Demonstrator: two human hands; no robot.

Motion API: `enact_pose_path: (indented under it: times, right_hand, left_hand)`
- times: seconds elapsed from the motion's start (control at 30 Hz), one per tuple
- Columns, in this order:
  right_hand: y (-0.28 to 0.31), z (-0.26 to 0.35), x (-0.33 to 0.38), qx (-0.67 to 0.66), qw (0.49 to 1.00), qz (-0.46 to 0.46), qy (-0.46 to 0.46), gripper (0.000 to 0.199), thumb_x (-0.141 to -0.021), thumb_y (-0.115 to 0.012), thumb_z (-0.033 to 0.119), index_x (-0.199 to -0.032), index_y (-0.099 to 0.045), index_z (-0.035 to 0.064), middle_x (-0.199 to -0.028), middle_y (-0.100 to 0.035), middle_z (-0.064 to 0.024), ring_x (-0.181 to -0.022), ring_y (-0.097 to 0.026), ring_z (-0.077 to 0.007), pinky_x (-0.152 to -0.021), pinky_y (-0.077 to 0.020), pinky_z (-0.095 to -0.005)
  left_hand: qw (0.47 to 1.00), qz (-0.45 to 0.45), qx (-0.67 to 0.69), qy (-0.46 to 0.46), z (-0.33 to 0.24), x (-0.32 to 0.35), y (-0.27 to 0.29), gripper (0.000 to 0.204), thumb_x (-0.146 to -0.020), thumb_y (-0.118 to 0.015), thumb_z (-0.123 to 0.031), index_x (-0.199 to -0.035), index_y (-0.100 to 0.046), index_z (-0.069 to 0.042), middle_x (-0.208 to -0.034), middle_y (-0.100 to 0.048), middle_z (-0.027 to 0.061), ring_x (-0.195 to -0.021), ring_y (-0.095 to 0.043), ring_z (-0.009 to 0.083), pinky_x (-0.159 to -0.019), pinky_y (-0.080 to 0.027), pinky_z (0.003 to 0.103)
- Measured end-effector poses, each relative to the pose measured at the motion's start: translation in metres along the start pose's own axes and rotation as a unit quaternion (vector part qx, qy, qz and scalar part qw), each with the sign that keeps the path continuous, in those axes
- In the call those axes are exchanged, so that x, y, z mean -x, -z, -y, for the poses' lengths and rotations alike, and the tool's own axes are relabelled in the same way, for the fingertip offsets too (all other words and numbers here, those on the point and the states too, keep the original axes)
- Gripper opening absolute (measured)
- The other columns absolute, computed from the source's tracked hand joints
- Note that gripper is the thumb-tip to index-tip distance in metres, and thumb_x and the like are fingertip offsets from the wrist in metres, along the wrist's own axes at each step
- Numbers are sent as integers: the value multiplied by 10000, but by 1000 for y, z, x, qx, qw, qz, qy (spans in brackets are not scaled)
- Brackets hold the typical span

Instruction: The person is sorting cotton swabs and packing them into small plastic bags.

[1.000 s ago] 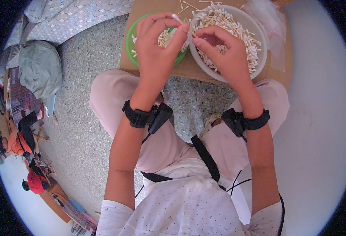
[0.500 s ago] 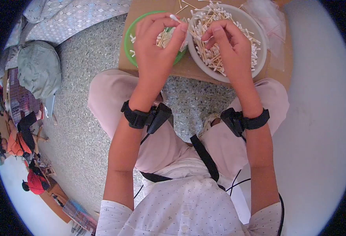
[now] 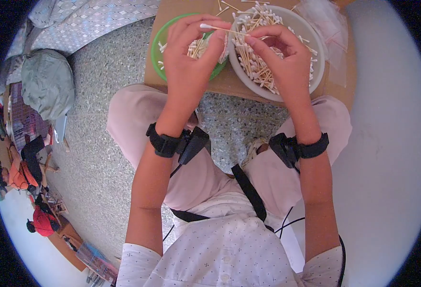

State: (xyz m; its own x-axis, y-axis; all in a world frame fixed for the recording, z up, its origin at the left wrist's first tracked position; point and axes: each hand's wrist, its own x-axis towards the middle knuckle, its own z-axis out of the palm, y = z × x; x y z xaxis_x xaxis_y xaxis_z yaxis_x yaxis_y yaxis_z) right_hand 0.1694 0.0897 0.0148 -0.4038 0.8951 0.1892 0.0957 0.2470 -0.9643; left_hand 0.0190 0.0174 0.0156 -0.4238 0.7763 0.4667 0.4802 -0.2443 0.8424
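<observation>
A wooden cotton swab [image 3: 232, 31] stretches sideways between my two hands. My left hand [image 3: 189, 50] is over the green bowl [image 3: 157, 67], its thumb and index finger closed around the swab near its left white tip. With thumb and index finger, my right hand [image 3: 289, 60] pinches the swab's other end above the white bowl [image 3: 318, 71]. That bowl is heaped with loose cotton swabs [image 3: 258, 67]. More swabs [image 3: 198, 48] lie in the green bowl, partly hidden by my left hand.
Both bowls stand on a cardboard box [image 3: 220, 87], with a few loose swabs at its far edge. Clear plastic bags [image 3: 327, 33] lie at the right. A grey-green sack [image 3: 48, 83] sits on the speckled floor at the left. Two people [image 3: 21, 172] are farther off.
My right hand has moved slightly left and taken hold of the swab's right end. The swab has swung to nearly level between my hands.
</observation>
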Motion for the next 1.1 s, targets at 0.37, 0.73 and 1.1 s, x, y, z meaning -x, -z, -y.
enact_pose_path:
  times: [0.37,0.73,1.1]
  right_hand:
    - [3,10,8,1,1000,-17,2,154,-797,-707,99,-938,-695,38,-885,-693,-21,-694,-605,-78,-639,-492,-215]
    - [8,0,14,-160,985,24,-65,194,-857,-641,98,-1018,-676,-5,-944,-690,-51,-738,-607,-83,-676,-495,-201]
    - [1,9,29,129,983,-78,104,215,-832,-671,180,-1032,-682,103,-934,-702,-33,-717,-654,-130,-653,-513,-257]
  left_hand:
    - [997,58,-18,50,2,3,9,128,-818,-662,-181,-895,-744,-120,-1040,-636,60,-1015,-546,191,-905,-400,313]
    - [990,117,8,72,0,8,11,168,-785,-706,-239,-905,-741,-126,-1105,-617,83,-1084,-533,226,-958,-385,350]
    - [977,188,-74,72,11,31,12,717,-738,-753,-323,-1321,-456,-31,-1228,-543,190,-1169,-491,342,-987,-380,398]
